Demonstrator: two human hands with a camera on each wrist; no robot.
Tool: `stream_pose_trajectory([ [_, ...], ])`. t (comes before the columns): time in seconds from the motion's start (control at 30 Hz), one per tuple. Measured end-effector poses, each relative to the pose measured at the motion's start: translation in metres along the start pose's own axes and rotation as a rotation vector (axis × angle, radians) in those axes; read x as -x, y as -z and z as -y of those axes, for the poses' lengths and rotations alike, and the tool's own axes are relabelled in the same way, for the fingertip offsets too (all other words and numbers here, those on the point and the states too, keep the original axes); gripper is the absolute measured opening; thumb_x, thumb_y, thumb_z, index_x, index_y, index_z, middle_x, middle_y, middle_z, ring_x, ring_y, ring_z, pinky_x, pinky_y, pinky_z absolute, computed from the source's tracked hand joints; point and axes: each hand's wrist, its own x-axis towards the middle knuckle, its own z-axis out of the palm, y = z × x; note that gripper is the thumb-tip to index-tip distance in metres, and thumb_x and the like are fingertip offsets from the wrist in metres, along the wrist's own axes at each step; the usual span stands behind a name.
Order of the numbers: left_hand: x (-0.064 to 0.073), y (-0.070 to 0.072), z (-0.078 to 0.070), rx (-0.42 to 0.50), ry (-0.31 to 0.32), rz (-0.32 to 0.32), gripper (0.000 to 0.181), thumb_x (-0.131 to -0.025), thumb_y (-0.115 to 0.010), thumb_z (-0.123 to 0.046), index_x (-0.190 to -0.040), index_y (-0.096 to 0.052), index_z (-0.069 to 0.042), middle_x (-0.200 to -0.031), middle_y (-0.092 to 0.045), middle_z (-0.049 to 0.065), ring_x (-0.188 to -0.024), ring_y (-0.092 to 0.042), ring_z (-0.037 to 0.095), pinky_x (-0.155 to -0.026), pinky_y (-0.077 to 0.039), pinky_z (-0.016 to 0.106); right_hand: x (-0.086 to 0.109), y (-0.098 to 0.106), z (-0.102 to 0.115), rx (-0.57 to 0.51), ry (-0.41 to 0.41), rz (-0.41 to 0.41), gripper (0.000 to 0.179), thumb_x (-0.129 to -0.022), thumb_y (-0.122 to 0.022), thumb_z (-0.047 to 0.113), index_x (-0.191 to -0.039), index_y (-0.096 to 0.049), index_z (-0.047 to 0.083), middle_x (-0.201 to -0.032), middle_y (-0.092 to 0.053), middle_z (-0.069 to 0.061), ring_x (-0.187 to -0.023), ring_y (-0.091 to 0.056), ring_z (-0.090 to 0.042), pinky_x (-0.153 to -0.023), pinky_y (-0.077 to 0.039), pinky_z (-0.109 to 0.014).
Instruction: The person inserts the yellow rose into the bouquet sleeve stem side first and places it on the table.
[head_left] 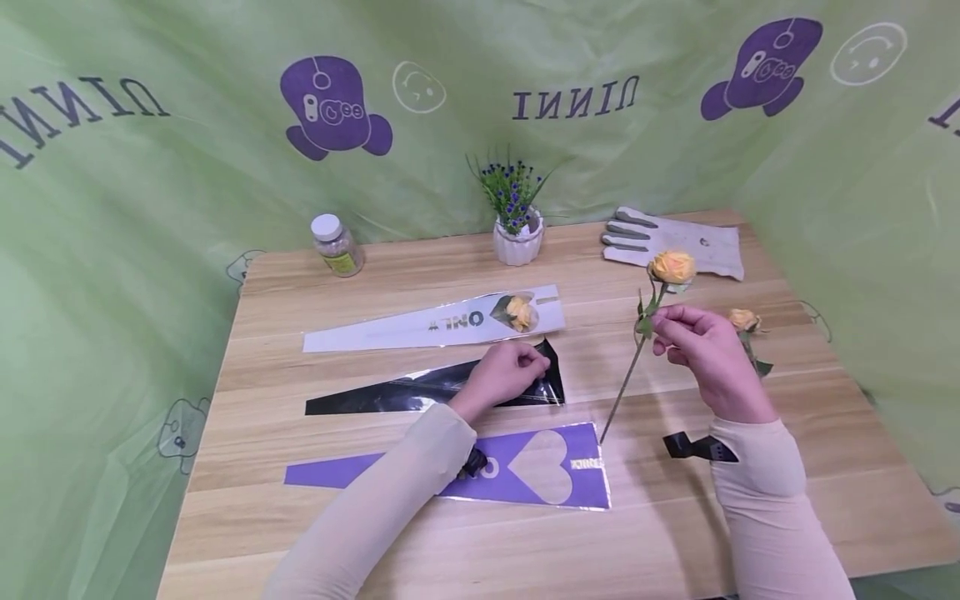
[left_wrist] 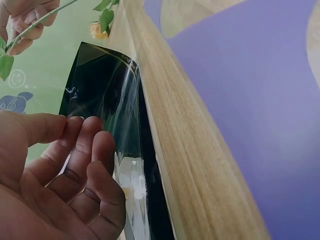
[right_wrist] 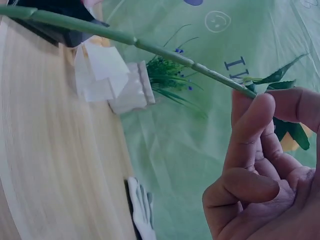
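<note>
The right hand [head_left: 705,350] pinches a rose [head_left: 645,325], its bloom [head_left: 672,267] just above the fingers [right_wrist: 292,102]. The left hand [head_left: 504,372] pinches the edge of the black wrap [head_left: 405,392]; the purple wrap [head_left: 513,486] lies on the surface [head_left: 540,550], on the wrist side of those fingers.

A: Left hand [head_left: 506,373]?
B: Thumb [left_wrist: 44,129] and index finger pinching; other 3 fingers loosely bent. Left arm [head_left: 382,508] reaches in diagonally.
A: Right hand [head_left: 703,343]?
B: Held up, well apart from the left. Thumb and index finger pinching; remaining fingers curled toward the palm.
</note>
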Motion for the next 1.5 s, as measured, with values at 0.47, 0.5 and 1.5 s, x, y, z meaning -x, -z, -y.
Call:
stream_pose_trajectory([
  [0.47,-0.001,-0.001,0.001,0.014,-0.01,-0.008,0.018,-0.099,-0.068,-0.034,-0.093,-0.077,-0.02,-0.081,-0.067,-0.014,-0.081,-0.061,0.007,-0.077,-0.048,0.029,0.0,-0.007,0.002,-0.489,0.227,-0.098,0.014,-0.091,-0.069,-0.011,-0.105,-0.072,-0.008,-0.091,-0.074,-0.019,-0.066,-0.071,-0.018,-0.049,-0.046,-0.018],
  [0.5,-0.001,-0.001,0.001,0.018,-0.01,-0.006,0.019,-0.099,-0.067,-0.034,-0.093,-0.077,-0.02,-0.081,-0.067,-0.014,-0.081,-0.061,0.007,-0.077,-0.048,0.029,0.0,-0.011,0.002,-0.546,0.272,-0.113,0.014,-0.091,-0.067,-0.013,-0.104,-0.071,-0.01,-0.091,-0.074,-0.02,-0.066,-0.072,-0.019,-0.049,-0.047,-0.019],
  [1.5,-0.007,-0.007,0.0,0.133,-0.025,0.03,0.023,-0.1,-0.066,-0.029,-0.085,-0.076,-0.014,-0.081,-0.071,0.002,-0.068,-0.06,0.009,-0.068,-0.048,0.027,0.004,-0.042,-0.023,-0.724,0.674,-0.37,0.023,-0.084,-0.072,-0.017,-0.101,-0.057,-0.016,-0.092,-0.068,-0.034,-0.068,-0.072,-0.034,-0.049,-0.052,-0.026],
])
